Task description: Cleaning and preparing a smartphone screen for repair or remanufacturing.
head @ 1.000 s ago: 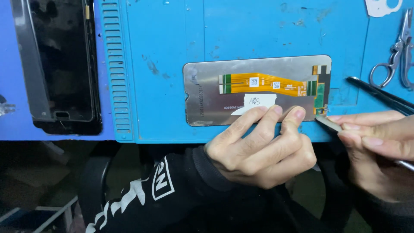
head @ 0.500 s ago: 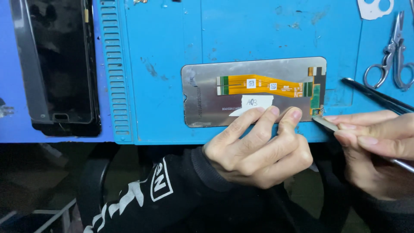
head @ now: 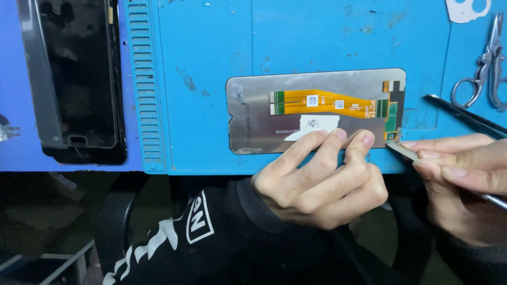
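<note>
Pressing my left hand (head: 322, 179), two fingertips down, I pin the phone screen (head: 317, 112) face-down on the blue mat (head: 211, 63). My right hand (head: 465, 179), at 3 o'clock, pinches a flat tool (head: 402, 150) at the screen's lower-right corner; next likely needs gentle prying.

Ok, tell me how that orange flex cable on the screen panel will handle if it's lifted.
The orange flex cable looks ribbon-thin and lies flat on the grey panel, so it would probably bend floppily. It seems very light. Its fine connector end near the tool tip looks fragile and apt to tear or crease.
</note>
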